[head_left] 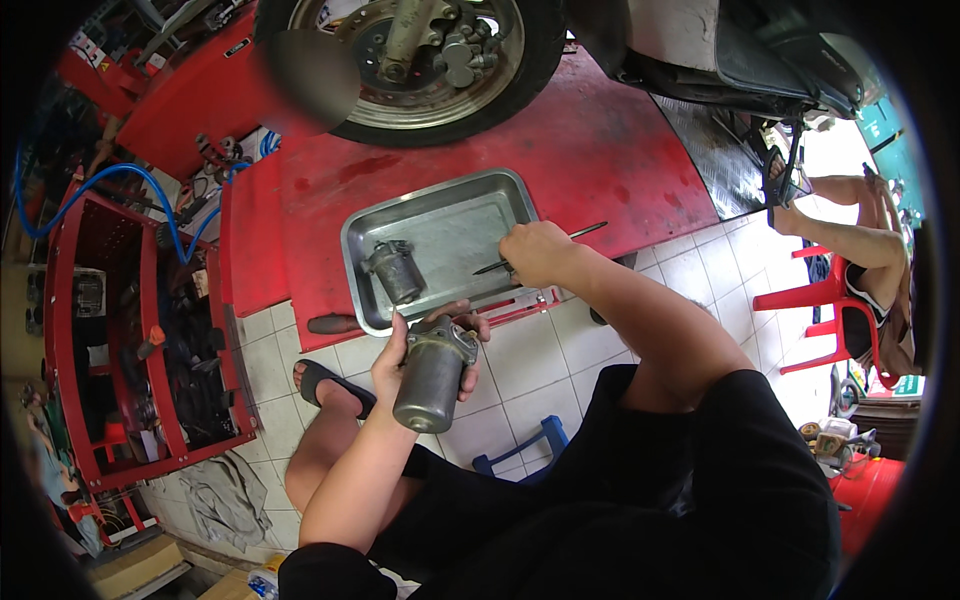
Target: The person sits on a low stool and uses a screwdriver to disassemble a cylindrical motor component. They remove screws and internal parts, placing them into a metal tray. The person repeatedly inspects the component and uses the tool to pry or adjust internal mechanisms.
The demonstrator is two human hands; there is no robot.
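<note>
Fingers of the left hand (388, 366): wrapped around the larger metal cylinder (432, 388), thumb on one side, fingertips on the other.
Fingers of the right hand (538, 252): closed around the slim dark tool (590, 230), over the right part of the tray (455, 240); whether they touch its rim cannot be told.
Larger metal cylinder: off the tray's near side, flanged end toward the tray.
Smaller metal cylinder (400, 275): inside the tray, left part.
Step in hand: apparently handling the larger metal cylinder, tool at the ready.
Next move: probably calls for a steady left grip and careful aim with the tool.
</note>
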